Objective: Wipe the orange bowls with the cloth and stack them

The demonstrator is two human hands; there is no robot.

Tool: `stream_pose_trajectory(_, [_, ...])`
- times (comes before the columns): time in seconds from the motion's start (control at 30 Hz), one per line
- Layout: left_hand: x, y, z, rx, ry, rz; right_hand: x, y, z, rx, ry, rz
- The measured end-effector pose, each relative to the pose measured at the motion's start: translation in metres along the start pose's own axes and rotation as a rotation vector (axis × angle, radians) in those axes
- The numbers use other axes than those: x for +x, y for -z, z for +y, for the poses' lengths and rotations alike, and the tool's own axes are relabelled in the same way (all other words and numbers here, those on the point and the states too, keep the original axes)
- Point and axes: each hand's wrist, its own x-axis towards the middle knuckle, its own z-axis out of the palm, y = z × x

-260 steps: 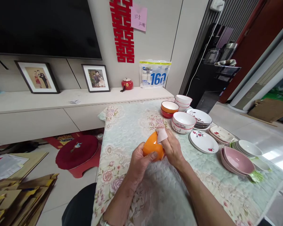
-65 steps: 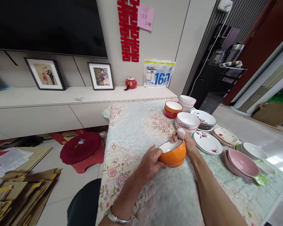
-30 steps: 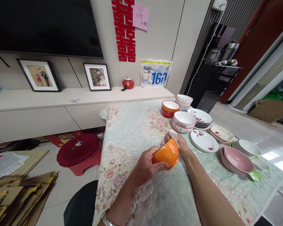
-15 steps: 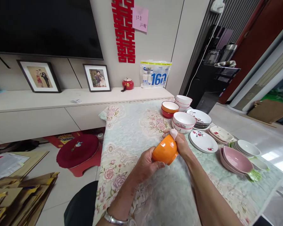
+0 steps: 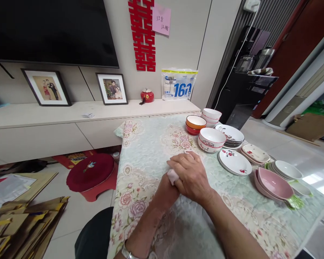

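Note:
My right hand lies over the front of my left hand, its fingers curled around a white wiping cloth. A bit of the cloth also shows at the top of the right hand. Most of my left hand's fingers are hidden under the right hand. The orange bowl seen in my hands a moment ago is covered by them now, with no part of it showing. Close by on the right, white bowls with red rims stand stacked, next to white flowered plates.
Along the table's right side stand an orange bowl on a red one, more white bowls, dark-edged plates, rectangular dishes and pink leaf-shaped bowls. A red stool stands left of the table.
My right hand has moved left and down across the orange bowl, onto my left hand, with the white cloth. The bowl has gone from sight behind my hands.

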Motion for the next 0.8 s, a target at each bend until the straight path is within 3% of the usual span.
stream_pose_trajectory(0.13, [-0.004, 0.001, 0.003, 0.306, 0.065, -0.152, -0.003, 0.003, 0.032, 0.21, -0.302, 0.11])
stream_pose_trajectory(0.27, [-0.007, 0.0, 0.005, 0.494, 0.076, -0.156, -0.006, 0.006, 0.054, 0.462, -0.664, 0.101])
stream_pose_trajectory(0.33, [-0.008, -0.001, 0.003, 0.516, 0.072, -0.144, -0.007, 0.005, 0.054, 0.469, -0.726, 0.102])
stream_pose_trajectory(0.43, [-0.007, -0.002, 0.0, 0.412, 0.07, -0.118, -0.006, 0.001, 0.043, 0.317, -0.6, 0.155])
stream_pose_trajectory(0.57, [-0.002, -0.001, -0.002, 0.175, 0.007, -0.049, -0.003, -0.001, 0.018, 0.122, -0.176, 0.135])
stream_pose_trajectory(0.63, [0.001, 0.001, -0.003, 0.13, -0.063, -0.028, -0.002, 0.001, 0.012, 0.121, -0.036, 0.083])
stream_pose_trajectory(0.7, [0.002, 0.001, -0.003, 0.078, -0.075, -0.035, -0.002, 0.002, 0.011, 0.161, 0.007, 0.076])
stream_pose_trajectory(0.8, [0.001, 0.0, -0.004, -0.083, 0.012, -0.049, -0.004, -0.001, 0.017, 0.159, -0.028, 0.151])
